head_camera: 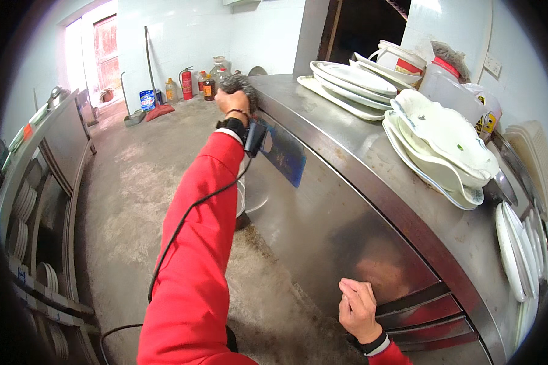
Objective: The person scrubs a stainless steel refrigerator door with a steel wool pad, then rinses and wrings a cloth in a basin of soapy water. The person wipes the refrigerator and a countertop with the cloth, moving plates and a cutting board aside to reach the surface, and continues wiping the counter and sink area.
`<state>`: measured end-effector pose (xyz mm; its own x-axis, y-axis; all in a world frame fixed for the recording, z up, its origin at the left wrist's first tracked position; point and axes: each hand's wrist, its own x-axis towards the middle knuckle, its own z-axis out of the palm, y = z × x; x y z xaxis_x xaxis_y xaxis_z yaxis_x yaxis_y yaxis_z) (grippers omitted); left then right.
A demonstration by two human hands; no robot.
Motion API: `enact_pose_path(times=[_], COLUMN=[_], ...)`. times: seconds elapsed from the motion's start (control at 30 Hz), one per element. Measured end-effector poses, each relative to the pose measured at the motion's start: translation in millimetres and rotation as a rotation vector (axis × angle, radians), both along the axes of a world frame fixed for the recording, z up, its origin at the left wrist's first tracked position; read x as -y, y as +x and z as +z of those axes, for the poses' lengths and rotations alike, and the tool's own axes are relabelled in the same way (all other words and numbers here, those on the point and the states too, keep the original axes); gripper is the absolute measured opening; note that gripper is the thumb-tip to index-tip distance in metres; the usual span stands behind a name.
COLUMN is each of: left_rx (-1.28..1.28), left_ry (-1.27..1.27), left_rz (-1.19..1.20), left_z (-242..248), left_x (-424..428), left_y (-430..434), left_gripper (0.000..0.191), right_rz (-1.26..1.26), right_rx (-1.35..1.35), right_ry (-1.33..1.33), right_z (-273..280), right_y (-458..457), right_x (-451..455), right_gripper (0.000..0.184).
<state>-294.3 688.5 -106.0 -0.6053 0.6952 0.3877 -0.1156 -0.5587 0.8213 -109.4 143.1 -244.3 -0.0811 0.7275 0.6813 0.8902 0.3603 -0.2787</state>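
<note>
My left hand [234, 101], at the end of the outstretched red sleeve, grips a grey steel-wool scouring pad [240, 86] at the far corner of a stainless steel cabinet [310, 200]. A black device with a cable is strapped at that wrist. Below the hand, a blue sticker [285, 153] clings to the cabinet's front panel. My right hand [360, 308] hangs in front of the cabinet near its slatted lower part, fingers curled together; whether it touches the panel I cannot tell.
Stacked oval plates [351, 86] and wavy-edged dishes [443, 141] stand on the cabinet top, with more plates [516, 251] at the right. A shelf unit [68, 159] holding plates stands left. A fire extinguisher [187, 84], bottles, a broom [160, 111] and a dustpan [134, 118] are by the back wall.
</note>
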Motion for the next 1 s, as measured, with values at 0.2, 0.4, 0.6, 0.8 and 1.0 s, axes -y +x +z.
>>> enact_pose_path(times=[0.2, 0.4, 0.6, 0.8, 1.0], left_rx=[-0.126, -0.231, -0.107, -0.573, -1.065], left_ry=[0.228, 0.316, 0.121, 0.074, -0.888], left_rz=[-0.09, -0.028, 0.058, 0.1, -0.165], left_z=[-22, -52, -23, -59, -316], left_x=[64, 132, 14, -45, -48], left_y=[12, 44, 9, -44, -138], left_gripper=[0.03, 0.031, 0.036, 0.034, 0.031], right_rz=[-0.041, -0.084, -0.128, -0.131, -0.129], right_rx=[-0.015, 0.004, 0.035, 0.083, 0.052], right_ry=[-0.02, -0.002, -0.062, -0.119, -0.214], right_z=[2, 3, 9, 7, -13], right_y=[-4, -18, -19, -18, -26], right_x=[1, -15, -17, -22, -19], right_gripper=[0.037, 0.034, 0.035, 0.036, 0.038])
